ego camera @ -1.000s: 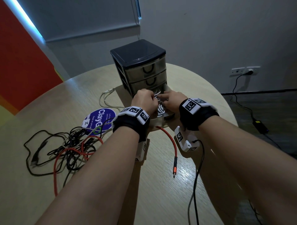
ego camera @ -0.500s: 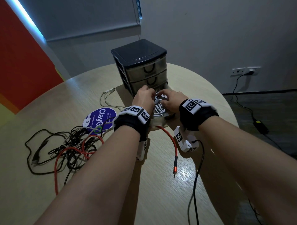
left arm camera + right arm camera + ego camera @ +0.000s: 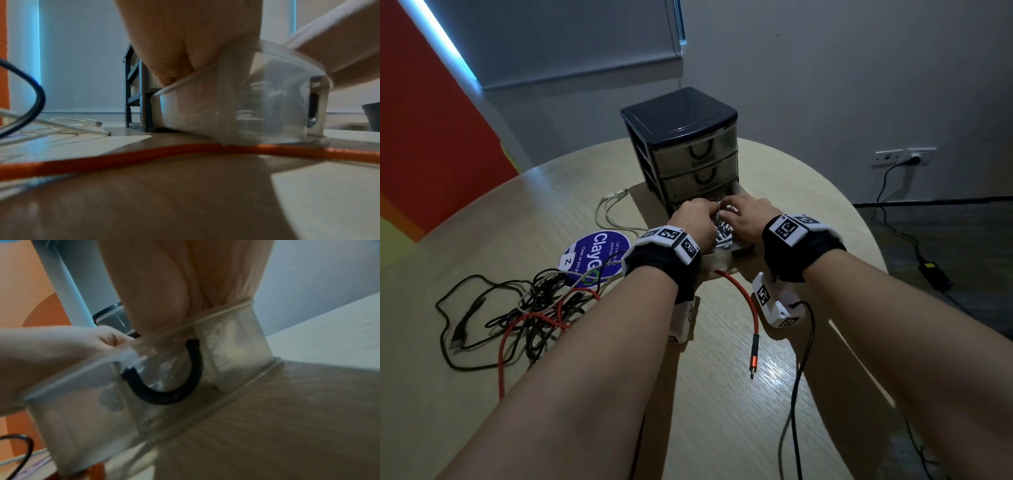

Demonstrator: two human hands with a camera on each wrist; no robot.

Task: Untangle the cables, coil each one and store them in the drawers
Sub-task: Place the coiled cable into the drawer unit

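Dim room, grey wall w/ a blind, orange panel at the left, and a round pale wood table [image 3: 722, 411] in the middle. At the far side of it stands a small black drawer unit [image 3: 681, 116], top two drawers shut, the bottom drawer [image 3: 717, 262] pulled out toward the person. Both hands are down in that drawer, over a coiled white cable [image 3: 724, 234] lying inside. Left hand [image 3: 695, 219] and right hand [image 3: 748, 216] meet knuckle to knuckle, fingers curled down onto the coil; whether they truly grip it I can't tell, fingertips are hidden by the drawer wall in the wrist views. Through the clear plastic the white loops show faintly.

Left of the arms sits the tangle of cables [image 3: 527, 308], black, grey & red mixed, partly over a round purple sticker [image 3: 594, 257]. An orange cable [image 3: 751, 308] runs out from under the drawer front, its plug end lying between the forearms. Another white cable [image 3: 607, 209] lies loose just left of the unit.
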